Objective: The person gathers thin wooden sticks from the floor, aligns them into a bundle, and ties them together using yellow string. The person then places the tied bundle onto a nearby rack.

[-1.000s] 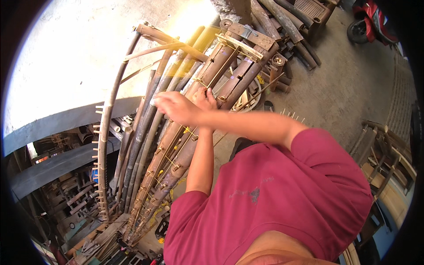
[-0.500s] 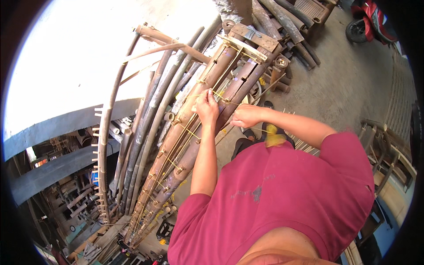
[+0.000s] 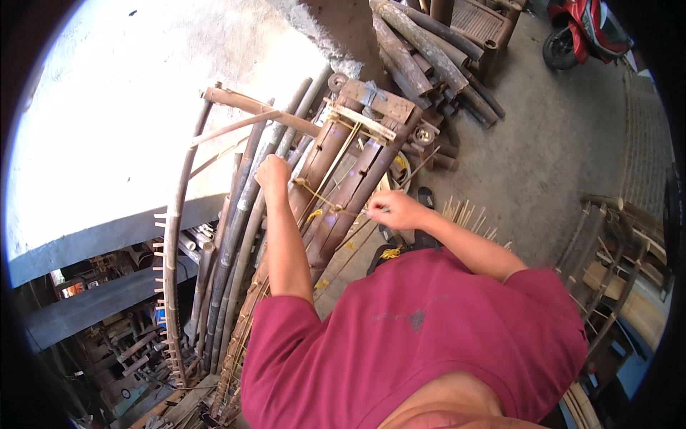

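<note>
Two long brown bamboo poles (image 3: pixel 350 187) lie side by side in a slanting frame, with small pegs along them. A yellow cord (image 3: pixel 320 198) crosses from one pole to the other. My left hand (image 3: pixel 274 174) is closed in a fist left of the poles, close to the cord's left end; what it grips is hidden. To the right of the poles, my right hand (image 3: pixel 395 210) is closed on the cord's right end, with the fingers pinched together. A wooden crosspiece (image 3: pixel 379 101) joins the poles at their far end, with a pale strip (image 3: pixel 361 119) in front.
A curved pole with pegs (image 3: pixel 171 264) and several dark bamboo poles (image 3: pixel 246 193) lean at the left by a bright low wall (image 3: pixel 143 107). Stacked bamboo (image 3: pixel 436 61) lies at the back, a red motorbike (image 3: pixel 586 32) at the far right. Bamboo furniture (image 3: pixel 614 264) stands right.
My left hand has moved left, from between the poles to beyond the left one. My right hand stays beside the right pole, a little lower in view. The whole view has shifted.
</note>
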`<action>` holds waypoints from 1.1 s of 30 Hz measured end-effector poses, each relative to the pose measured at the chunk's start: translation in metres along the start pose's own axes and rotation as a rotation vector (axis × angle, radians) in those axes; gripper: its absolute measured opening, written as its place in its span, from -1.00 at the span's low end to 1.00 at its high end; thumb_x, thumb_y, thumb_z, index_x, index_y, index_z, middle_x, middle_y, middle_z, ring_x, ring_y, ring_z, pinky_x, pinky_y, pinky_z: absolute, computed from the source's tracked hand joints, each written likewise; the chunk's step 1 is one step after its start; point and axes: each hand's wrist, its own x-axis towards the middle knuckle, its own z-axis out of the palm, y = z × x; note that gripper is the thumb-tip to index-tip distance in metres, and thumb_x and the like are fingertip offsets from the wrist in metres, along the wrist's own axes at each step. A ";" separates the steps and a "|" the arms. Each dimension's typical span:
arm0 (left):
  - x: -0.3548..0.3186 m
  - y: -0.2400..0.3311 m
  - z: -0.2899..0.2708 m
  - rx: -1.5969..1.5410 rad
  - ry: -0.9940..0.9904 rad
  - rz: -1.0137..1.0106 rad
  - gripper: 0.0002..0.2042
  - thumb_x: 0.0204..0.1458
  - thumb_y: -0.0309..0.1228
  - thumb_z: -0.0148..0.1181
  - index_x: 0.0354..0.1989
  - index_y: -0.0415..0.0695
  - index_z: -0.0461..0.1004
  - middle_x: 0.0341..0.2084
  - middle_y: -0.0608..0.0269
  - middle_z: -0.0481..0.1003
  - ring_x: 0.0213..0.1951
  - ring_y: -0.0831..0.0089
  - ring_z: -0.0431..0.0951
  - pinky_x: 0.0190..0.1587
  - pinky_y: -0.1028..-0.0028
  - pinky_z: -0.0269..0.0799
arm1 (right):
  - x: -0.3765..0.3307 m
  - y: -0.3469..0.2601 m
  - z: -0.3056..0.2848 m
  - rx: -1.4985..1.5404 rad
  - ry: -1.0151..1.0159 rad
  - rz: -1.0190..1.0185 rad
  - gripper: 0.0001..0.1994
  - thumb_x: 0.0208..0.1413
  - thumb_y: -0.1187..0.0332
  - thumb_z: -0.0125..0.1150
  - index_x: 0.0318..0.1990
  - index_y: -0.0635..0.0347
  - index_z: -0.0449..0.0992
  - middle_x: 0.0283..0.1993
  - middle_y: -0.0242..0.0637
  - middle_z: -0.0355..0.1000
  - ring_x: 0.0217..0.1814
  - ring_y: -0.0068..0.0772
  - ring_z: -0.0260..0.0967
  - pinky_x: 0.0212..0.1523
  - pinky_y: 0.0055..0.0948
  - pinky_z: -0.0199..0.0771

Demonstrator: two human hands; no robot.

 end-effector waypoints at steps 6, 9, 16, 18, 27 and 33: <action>-0.077 0.129 0.021 -0.794 0.138 0.293 -0.75 0.11 -0.37 0.14 -0.13 -0.29 0.54 -0.26 -0.12 0.58 -0.15 -0.01 0.59 -0.04 0.25 0.45 | 0.027 0.072 -0.052 1.493 0.570 0.789 -0.66 0.14 0.36 0.10 0.08 -0.07 0.33 -0.04 -0.34 0.32 0.04 -0.35 0.28 0.09 -0.28 0.34; -0.080 0.130 0.042 -0.622 0.245 0.235 -0.78 0.12 -0.38 0.13 -0.12 -0.19 0.52 -0.19 -0.03 0.58 -0.13 0.05 0.58 -0.12 0.28 0.44 | 0.039 -0.020 -0.065 1.530 0.916 0.727 -0.91 0.21 0.31 0.00 -0.18 0.03 0.35 -0.21 -0.29 0.31 -0.11 -0.42 0.27 0.04 -0.37 0.31; -0.089 0.143 0.048 -0.534 0.381 0.075 -0.77 0.15 -0.22 0.10 -0.12 -0.06 0.46 -0.23 0.09 0.56 -0.14 0.05 0.52 -0.01 0.00 0.19 | 0.120 -0.149 -0.020 0.391 -0.211 0.099 -0.71 0.29 0.27 -0.13 -0.32 0.23 0.50 -0.30 -0.15 0.47 -0.18 -0.26 0.43 0.03 -0.23 0.34; -0.089 0.169 0.032 -0.575 0.275 0.044 -0.74 0.19 -0.19 0.02 -0.14 -0.10 0.47 -0.17 0.04 0.55 -0.10 -0.01 0.50 0.18 0.11 0.12 | 0.159 -0.119 -0.028 0.182 -0.582 -0.178 -0.70 0.27 0.21 -0.08 -0.27 0.23 0.52 -0.29 -0.10 0.51 -0.21 -0.29 0.45 -0.12 -0.23 0.40; -0.086 0.159 0.035 -0.721 0.300 0.059 -0.82 0.17 -0.32 0.04 -0.21 -0.03 0.58 -0.31 0.07 0.59 -0.21 0.10 0.54 0.07 0.13 -0.01 | 0.270 -0.026 -0.080 -0.212 -0.645 -0.010 -0.56 0.23 0.00 0.00 -0.35 0.20 0.59 -0.37 -0.13 0.49 -0.35 -0.21 0.41 -0.21 -0.13 0.37; -0.075 0.146 0.052 -0.792 0.438 0.227 -0.82 0.19 -0.37 0.06 -0.25 -0.17 0.57 -0.35 0.06 0.58 -0.24 0.22 0.57 -0.09 0.33 0.40 | 0.094 0.002 -0.132 -0.269 -0.928 -0.181 -0.56 0.23 0.20 0.00 -0.63 0.32 0.39 -0.69 -0.07 0.26 -0.64 -0.24 0.19 -0.48 -0.20 0.28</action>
